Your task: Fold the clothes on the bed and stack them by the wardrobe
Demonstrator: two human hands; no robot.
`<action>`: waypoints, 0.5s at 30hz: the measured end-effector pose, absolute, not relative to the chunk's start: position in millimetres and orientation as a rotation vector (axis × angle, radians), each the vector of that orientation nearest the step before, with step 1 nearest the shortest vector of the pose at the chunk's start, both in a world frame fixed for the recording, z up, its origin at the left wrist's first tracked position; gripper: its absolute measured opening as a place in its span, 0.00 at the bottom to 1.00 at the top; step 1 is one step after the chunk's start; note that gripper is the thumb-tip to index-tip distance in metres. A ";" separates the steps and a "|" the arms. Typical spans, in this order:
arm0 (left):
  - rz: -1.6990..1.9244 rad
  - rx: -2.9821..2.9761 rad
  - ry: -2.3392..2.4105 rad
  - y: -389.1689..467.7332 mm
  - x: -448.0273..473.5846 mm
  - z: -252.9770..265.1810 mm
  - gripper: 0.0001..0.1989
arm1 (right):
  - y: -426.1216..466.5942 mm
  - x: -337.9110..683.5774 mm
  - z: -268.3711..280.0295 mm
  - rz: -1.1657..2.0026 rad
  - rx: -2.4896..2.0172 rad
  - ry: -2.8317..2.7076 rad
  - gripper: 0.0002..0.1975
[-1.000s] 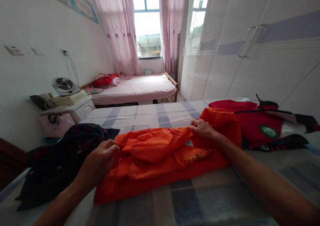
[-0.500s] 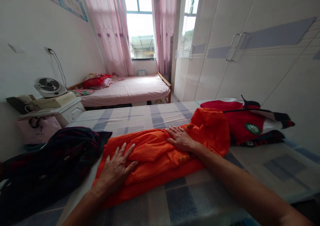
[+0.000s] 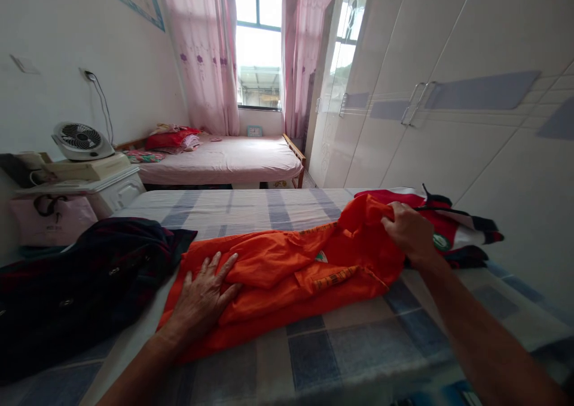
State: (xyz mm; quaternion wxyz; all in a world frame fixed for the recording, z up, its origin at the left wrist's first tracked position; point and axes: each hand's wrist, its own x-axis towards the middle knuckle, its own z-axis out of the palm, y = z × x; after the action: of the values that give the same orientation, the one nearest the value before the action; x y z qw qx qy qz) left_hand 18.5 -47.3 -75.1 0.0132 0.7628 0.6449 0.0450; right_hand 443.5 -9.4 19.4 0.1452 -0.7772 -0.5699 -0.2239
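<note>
Left hand [image 3: 204, 297] flat on orange garment [image 3: 278, 259], fingers [image 3: 229, 266] spread; right hand [image 3: 412, 232], fingers clamped on its hood [image 3: 359, 211]

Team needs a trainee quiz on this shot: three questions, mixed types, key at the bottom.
1. True or false: the left hand is closed in a fist on the orange garment.
2. Multiple choice: what does the right hand hold?
A) the pink bag
B) the fan
C) the orange garment
3. Fill in the blank: in the camera's view, the dark garment lies to the ____ of the orange garment.

Key:
1. False; its fingers are spread out over the fabric.
2. C
3. left
</note>
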 end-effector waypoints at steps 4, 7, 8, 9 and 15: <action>0.143 2.389 2.008 -47.6 18.7 -74.2 0.30 | -48.8 404.9 37.9 -0.720 -2.007 -1.627 0.18; 0.137 2.392 2.015 -48.4 21.1 -74.0 0.30 | -73.5 361.7 25.0 -0.609 -1.822 -1.827 0.17; 0.139 2.391 2.016 -48.8 21.8 -74.0 0.30 | -77.5 347.2 14.1 -0.526 -1.768 -1.929 0.17; 0.142 2.389 2.016 -49.1 22.0 -74.0 0.30 | -79.1 333.7 0.9 -0.420 -1.727 -2.031 0.16; 0.110 2.433 1.830 -45.2 7.8 -63.3 0.27 | -67.8 293.4 -54.8 0.022 -1.743 -2.232 0.15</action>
State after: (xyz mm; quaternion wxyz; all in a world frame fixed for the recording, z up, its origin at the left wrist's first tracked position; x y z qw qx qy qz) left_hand 7.8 -45.2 -63.3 0.0476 0.7978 0.6000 0.0362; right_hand 293.4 -67.8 -54.8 0.1540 -0.6082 -0.7787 0.0078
